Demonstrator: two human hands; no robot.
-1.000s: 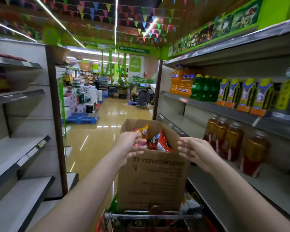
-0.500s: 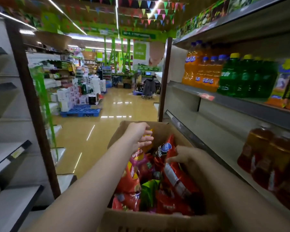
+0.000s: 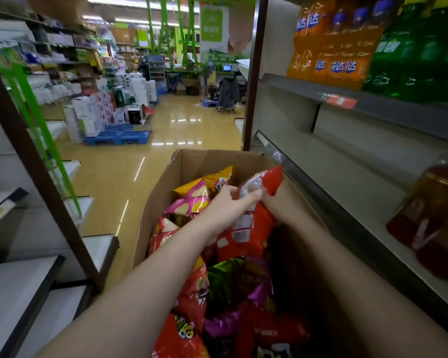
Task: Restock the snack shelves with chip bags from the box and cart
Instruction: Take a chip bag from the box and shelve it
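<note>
hands: left hand (image 3: 226,202) and right hand (image 3: 272,202) both grip red chip bag (image 3: 246,228) above box (image 3: 192,161).

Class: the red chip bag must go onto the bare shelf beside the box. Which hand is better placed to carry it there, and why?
Probably the right hand: it is at the red chip bag on the box side nearest the shelf. The left hand would cross over.

Supermarket aisle. Metal shelving (image 3: 373,109) at 3 o'clock carries orange soda bottles (image 3: 331,45), green soda bottles (image 3: 419,55), red price tag (image 3: 340,101) on shelf edge. Stacked cartons (image 3: 93,115) on blue pallet (image 3: 119,135) at 11 o'clock. Green hanging sign (image 3: 211,25) at 12 o'clock. Glossy yellow floor (image 3: 181,120). Cardboard box (image 3: 192,164) full of chip bags (image 3: 192,200).
</note>
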